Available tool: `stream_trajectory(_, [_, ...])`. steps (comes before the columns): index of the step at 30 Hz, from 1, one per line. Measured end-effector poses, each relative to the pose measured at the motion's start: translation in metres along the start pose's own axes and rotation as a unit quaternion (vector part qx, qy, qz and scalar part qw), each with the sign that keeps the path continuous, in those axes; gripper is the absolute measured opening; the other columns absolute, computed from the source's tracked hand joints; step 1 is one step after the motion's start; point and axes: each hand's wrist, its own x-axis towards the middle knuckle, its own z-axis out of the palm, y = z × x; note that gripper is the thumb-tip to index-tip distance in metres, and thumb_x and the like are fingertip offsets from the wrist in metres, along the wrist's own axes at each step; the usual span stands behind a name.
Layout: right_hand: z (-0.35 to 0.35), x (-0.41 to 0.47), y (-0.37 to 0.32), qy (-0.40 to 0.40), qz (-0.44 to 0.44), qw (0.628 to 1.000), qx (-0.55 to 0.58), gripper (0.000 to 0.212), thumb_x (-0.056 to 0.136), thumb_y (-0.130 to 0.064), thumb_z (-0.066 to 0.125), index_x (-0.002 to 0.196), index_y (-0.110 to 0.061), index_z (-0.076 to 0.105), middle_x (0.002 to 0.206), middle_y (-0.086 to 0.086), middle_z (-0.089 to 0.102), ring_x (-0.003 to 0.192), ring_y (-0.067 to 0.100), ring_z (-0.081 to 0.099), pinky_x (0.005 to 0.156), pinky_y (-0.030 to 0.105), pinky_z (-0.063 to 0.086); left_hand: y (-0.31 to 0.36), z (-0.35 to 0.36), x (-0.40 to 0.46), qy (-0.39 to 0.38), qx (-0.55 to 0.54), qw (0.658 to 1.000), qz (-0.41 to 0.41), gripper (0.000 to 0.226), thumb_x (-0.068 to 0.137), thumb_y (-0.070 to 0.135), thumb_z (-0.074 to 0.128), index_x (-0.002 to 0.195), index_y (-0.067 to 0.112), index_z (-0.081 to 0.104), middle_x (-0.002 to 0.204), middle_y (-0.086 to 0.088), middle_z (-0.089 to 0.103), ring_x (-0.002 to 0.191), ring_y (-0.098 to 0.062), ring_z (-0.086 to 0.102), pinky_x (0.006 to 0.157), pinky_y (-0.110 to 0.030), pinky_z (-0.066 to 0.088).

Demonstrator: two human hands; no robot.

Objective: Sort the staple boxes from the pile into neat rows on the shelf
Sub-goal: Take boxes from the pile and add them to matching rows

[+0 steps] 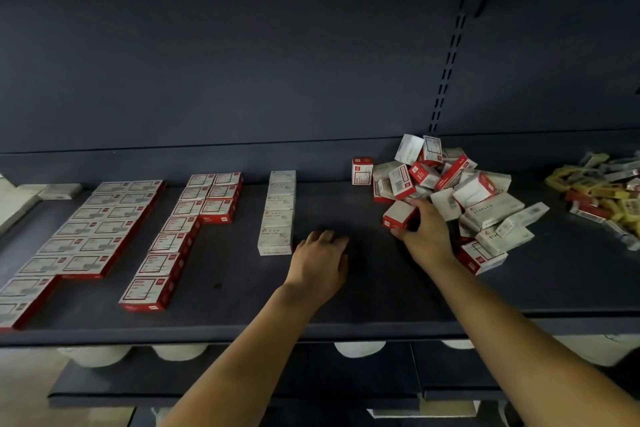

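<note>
I'm mid-pick: my right hand has its grip curled round a small red-and-white box at the near left edge of the pile, thumb below and fingers over the top. My left hand lies relaxed and holding nothing on the bare shelf, just right of the white row. Judging by the layout, this box belongs with the red rows further left, so next I'd lift it free without dragging its neighbours, carry it across and set it flat, edges flush. The boxes are light printed card, sharp-cornered and flat-faced; the heap looks loose and could slide. The shelf is dark, matt metal. Many boxes remain unsorted.
</note>
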Motion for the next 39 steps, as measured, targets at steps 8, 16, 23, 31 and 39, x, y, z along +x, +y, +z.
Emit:
stream_trajectory(8, [0.006, -0.044, -0.028, 0.063, -0.096, 0.988, 0.106, 0.063, 0.067, -0.015, 0.081, 0.123, -0.017, 0.051, 0.121, -0.005, 0.05, 0.117, 0.018, 0.046, 0.098, 0.036, 0.042, 0.021, -0.012, -0.01, 0.125, -0.444, 0.877, -0.133, 0.023, 0.091, 0.017, 0.059, 0.114, 0.017, 0.063, 0.103, 0.0, 0.067, 0.098, -0.01, 0.062, 0.083, -0.016, 0.048])
stream_trajectory(16, [0.013, -0.074, -0.054, 0.127, -0.191, 0.968, 0.1, 0.058, 0.072, -0.032, 0.071, 0.123, -0.014, 0.051, 0.122, -0.003, 0.045, 0.11, 0.008, 0.033, 0.089, 0.014, 0.029, 0.024, -0.028, -0.016, 0.002, -0.785, 0.586, -0.2, 0.048, 0.066, 0.019, 0.072, 0.108, -0.001, 0.059, 0.095, -0.014, 0.069, 0.091, -0.025, 0.066, 0.086, -0.04, 0.054])
stream_trajectory(23, [0.015, -0.081, -0.055, 0.082, -0.203, 0.964, 0.152, 0.062, 0.071, -0.032, 0.074, 0.124, -0.016, 0.045, 0.12, -0.005, 0.046, 0.112, 0.007, 0.042, 0.094, 0.009, 0.034, 0.023, -0.034, -0.021, 0.066, -0.786, 0.579, -0.208, 0.026, 0.08, -0.006, 0.063, 0.105, 0.0, 0.06, 0.084, -0.013, 0.066, 0.08, -0.019, 0.067, 0.073, -0.03, 0.057])
stream_trajectory(31, [-0.012, -0.066, -0.077, -0.107, 0.117, 0.937, 0.311, 0.037, 0.094, -0.045, 0.041, 0.093, -0.015, 0.064, 0.08, 0.006, 0.068, 0.059, 0.01, 0.061, 0.053, 0.024, 0.049, 0.004, -0.034, -0.033, 0.213, -0.417, 0.883, -0.027, 0.04, 0.076, -0.005, 0.068, 0.104, 0.024, 0.063, 0.101, 0.001, 0.063, 0.093, -0.002, 0.06, 0.078, -0.009, 0.046])
stream_trajectory(39, [-0.021, -0.057, -0.081, -0.219, 0.169, 0.852, 0.445, 0.018, 0.089, -0.017, 0.057, 0.097, -0.003, 0.063, 0.083, 0.014, 0.07, 0.074, 0.021, 0.069, 0.061, 0.028, 0.055, -0.001, -0.028, -0.035, 0.269, -0.406, 0.871, 0.058, 0.042, 0.072, -0.01, 0.072, 0.091, 0.026, 0.064, 0.103, 0.002, 0.061, 0.099, -0.007, 0.061, 0.082, -0.017, 0.05])
